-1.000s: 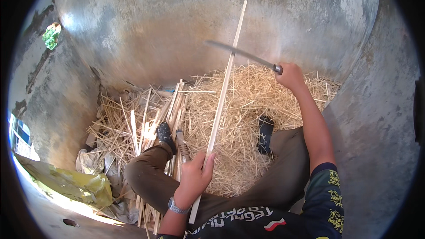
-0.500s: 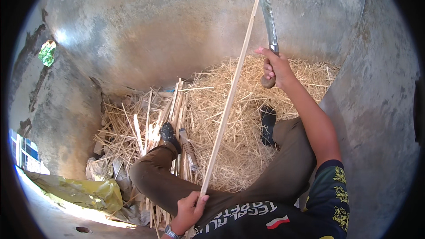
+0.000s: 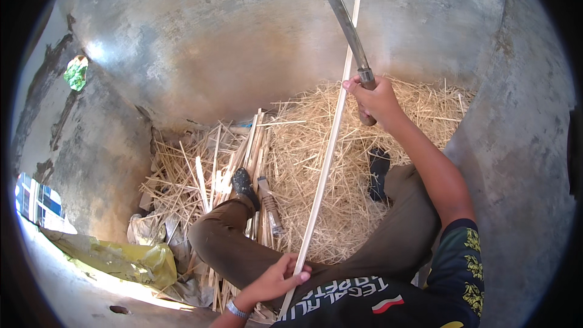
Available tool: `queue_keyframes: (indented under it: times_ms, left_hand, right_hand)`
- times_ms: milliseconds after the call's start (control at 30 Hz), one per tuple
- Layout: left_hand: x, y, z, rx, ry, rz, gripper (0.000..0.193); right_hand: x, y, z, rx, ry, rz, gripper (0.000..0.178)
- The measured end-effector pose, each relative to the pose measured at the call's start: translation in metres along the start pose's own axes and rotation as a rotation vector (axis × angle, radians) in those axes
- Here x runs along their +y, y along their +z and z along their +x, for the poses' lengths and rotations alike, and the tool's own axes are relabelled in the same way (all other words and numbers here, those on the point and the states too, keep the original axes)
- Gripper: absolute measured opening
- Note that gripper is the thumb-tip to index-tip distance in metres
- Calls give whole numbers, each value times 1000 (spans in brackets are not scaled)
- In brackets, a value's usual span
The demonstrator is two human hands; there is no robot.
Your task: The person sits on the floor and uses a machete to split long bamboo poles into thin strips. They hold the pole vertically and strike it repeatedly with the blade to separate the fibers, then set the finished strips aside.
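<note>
My left hand [image 3: 280, 279] is closed around the lower part of a long, pale bamboo strip [image 3: 322, 185], close to my lap. The strip slants up and away toward the wall, its far end standing free. My right hand [image 3: 378, 102] grips the wooden handle of a machete [image 3: 341, 13], its long, slightly curved blade pointing up and to the left. In the picture the blade crosses the strip's upper part; whether they touch I cannot tell. The right thumb lies at the strip's edge, beside the handle.
Fine shavings [image 3: 340, 206] cover the floor between my legs. More split strips [image 3: 258, 146] lie by my left foot, next to a second wooden-handled tool [image 3: 270, 206]. Yellow plastic sheeting [image 3: 143, 261] lies at lower left. Concrete walls [image 3: 243, 36] stand ahead and at both sides.
The machete blade has swung left and now crosses the strip. My right thumb has come to the strip. My left hand sits slightly farther up the strip, with some of it showing below the hand.
</note>
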State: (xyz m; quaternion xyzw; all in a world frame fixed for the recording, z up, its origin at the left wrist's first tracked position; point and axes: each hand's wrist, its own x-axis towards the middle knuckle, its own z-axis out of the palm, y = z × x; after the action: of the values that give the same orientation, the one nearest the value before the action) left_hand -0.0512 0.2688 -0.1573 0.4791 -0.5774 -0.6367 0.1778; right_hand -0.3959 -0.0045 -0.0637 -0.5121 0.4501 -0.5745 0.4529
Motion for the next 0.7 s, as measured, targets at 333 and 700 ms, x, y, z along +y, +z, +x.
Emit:
queue_keyframes:
  times_ms: [333, 700]
  left_hand:
    - [95, -31, 123, 17, 168, -386, 37]
    - [31, -13, 117, 321, 114, -444, 21]
  right_hand:
    - [43, 50, -14, -117, -276, -389, 28]
    - [65, 3, -5, -308, -966, -1384, 14]
